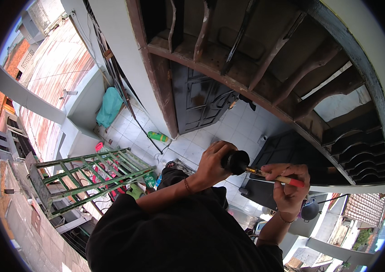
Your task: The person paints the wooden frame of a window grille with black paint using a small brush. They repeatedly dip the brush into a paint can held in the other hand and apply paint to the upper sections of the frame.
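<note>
My left hand (211, 162) is closed around a small black round container (235, 162), held out in front of my body. In my right hand (291, 188) is a paintbrush (284, 180) with a wooden handle and a red end, gripped between thumb and fingers. The brush's metal band and bristle end point left, close beside the container. Whether the bristles touch it I cannot tell. Above both hands curves a brown wooden frame (228, 75) with several dark wavy bars, apart from the brush.
A green paint-spotted ladder (90, 181) leans at the left. Below lies a white tiled floor (190, 147) with a green bottle (158, 136) and a teal cloth-covered thing (109, 106). A dark panelled door (197, 102) stands beyond the frame. A dark round pot-like thing (309, 209) is at the lower right.
</note>
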`<control>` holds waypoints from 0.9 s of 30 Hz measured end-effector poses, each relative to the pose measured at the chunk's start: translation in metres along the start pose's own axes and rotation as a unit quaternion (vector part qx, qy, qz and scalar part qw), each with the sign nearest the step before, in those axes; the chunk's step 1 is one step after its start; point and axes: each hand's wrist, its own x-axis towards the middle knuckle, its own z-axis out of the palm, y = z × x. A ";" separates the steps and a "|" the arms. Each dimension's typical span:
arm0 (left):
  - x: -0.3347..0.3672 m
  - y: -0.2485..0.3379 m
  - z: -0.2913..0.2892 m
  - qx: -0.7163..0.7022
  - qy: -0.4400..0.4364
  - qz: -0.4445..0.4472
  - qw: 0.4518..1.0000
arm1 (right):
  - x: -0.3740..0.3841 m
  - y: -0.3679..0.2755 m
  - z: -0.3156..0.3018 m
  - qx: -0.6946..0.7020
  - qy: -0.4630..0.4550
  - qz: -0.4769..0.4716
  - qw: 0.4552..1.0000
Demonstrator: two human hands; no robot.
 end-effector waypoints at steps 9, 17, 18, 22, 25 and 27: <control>0.002 -0.007 0.000 -0.009 -0.008 -0.033 0.999 | 0.007 0.015 -0.005 0.046 0.001 0.013 0.999; 0.009 -0.016 -0.010 -0.029 0.022 -0.056 0.998 | 0.019 0.040 0.011 0.131 0.193 0.114 0.966; 0.010 -0.018 -0.013 -0.033 0.027 -0.063 0.997 | 0.021 0.043 0.013 0.167 0.206 0.130 0.956; 0.014 -0.027 -0.024 -0.028 0.053 -0.081 0.995 | 0.027 0.056 0.028 0.252 0.241 0.191 0.917; 0.016 -0.043 -0.030 -0.027 0.073 -0.097 0.992 | 0.037 0.066 0.041 0.265 0.245 0.236 0.902; 0.021 -0.050 -0.038 -0.028 0.091 -0.093 0.991 | 0.044 0.073 0.052 0.261 0.256 0.253 0.896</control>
